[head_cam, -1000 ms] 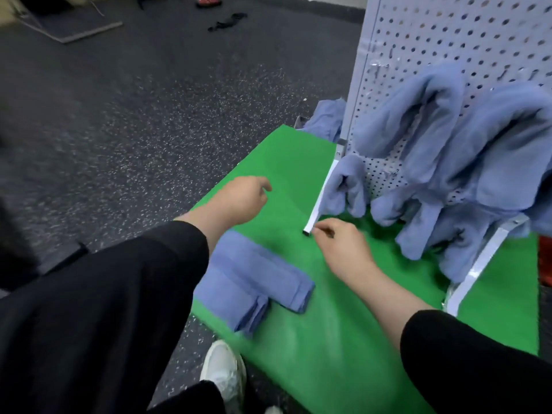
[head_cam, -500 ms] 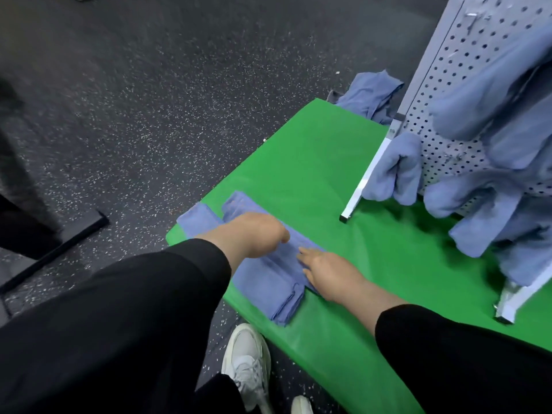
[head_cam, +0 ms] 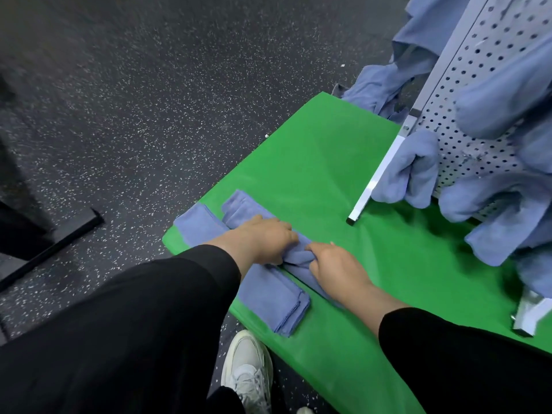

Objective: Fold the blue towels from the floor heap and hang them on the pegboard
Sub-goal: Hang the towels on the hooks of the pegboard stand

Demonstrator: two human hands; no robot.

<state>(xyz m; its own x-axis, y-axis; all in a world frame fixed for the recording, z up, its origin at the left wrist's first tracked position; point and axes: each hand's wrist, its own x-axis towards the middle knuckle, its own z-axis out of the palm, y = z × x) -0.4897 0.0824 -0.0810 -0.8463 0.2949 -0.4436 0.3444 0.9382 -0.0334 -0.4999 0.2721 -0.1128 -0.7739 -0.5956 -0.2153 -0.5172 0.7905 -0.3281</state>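
Two folded blue towels lie side by side near the front left corner of the green mat (head_cam: 322, 162). My left hand (head_cam: 263, 239) and my right hand (head_cam: 334, 262) both pinch the right-hand folded towel (head_cam: 295, 259) at its middle, bunching the cloth between them. The other folded towel (head_cam: 268, 297) lies flat beside it, partly under my left forearm. The white pegboard (head_cam: 478, 85) stands at the right with several blue towels (head_cam: 409, 171) draped on its pegs. A loose heap of blue towels (head_cam: 385, 82) lies on the floor behind the board.
Dark speckled floor (head_cam: 149, 100) surrounds the mat. The pegboard's metal foot (head_cam: 358, 207) rests on the mat just right of my hands, and a second foot (head_cam: 528, 318) sits at the far right. A black bar (head_cam: 53, 243) lies at the left. My white shoe (head_cam: 248, 369) is below.
Both hands came down from the pegboard's foot onto the folded towels, and now pinch the right-hand towel's middle, which bunches up. The view has tilted down and to the left.
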